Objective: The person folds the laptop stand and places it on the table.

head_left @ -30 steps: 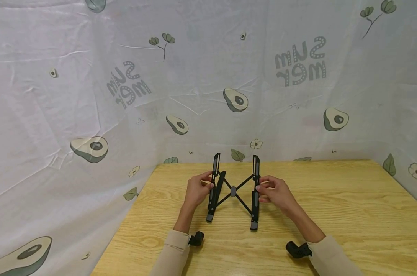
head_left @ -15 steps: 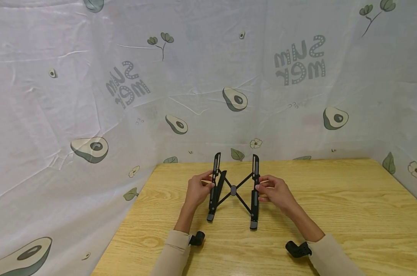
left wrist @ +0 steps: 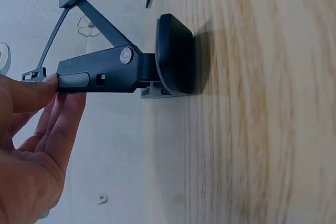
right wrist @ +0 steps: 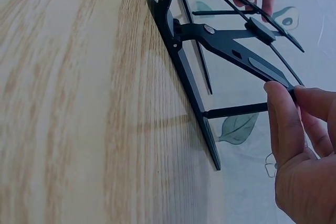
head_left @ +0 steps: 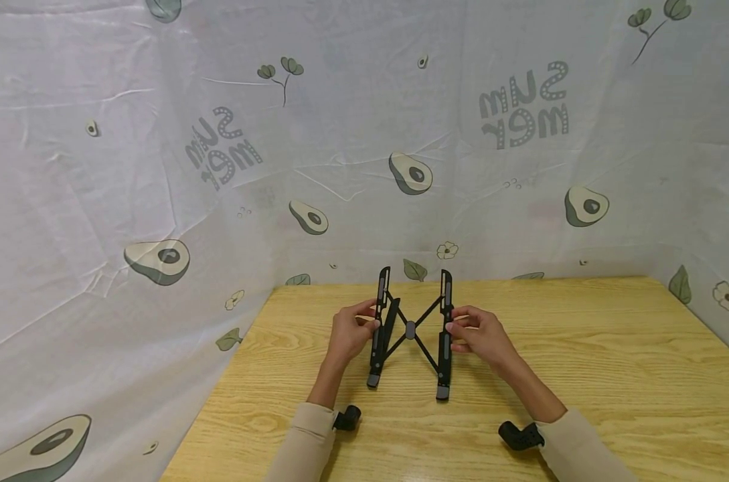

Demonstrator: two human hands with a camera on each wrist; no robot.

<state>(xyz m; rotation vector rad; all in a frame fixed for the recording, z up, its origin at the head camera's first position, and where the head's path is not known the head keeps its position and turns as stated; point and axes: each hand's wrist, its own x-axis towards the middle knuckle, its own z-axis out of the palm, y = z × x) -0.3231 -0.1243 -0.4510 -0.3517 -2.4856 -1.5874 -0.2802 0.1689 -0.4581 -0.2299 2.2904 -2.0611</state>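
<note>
A black folding laptop stand (head_left: 410, 330) stands on the wooden table, its two side rails joined by X-shaped crossbars with a hub in the middle. My left hand (head_left: 349, 335) pinches the left rail around its middle, thumb on the near side. On the other side, my right hand (head_left: 483, 335) holds the right rail between thumb and fingers. The left wrist view shows the front lip (left wrist: 176, 53) of the left rail near the tabletop. In the right wrist view, the rail slopes up from a base bar (right wrist: 194, 98) lying on the table, with a support strut (right wrist: 236, 110) beneath.
The wooden table (head_left: 581, 348) extends widely to the right. A white cloth (head_left: 352, 134) printed with avocados hangs behind and along the left side. Black wrist cameras (head_left: 347, 418) sit at both cuffs.
My left hand has moved slightly right with the left rail, bringing the two rails closer together and narrowing the X. My right hand has stayed almost still.
</note>
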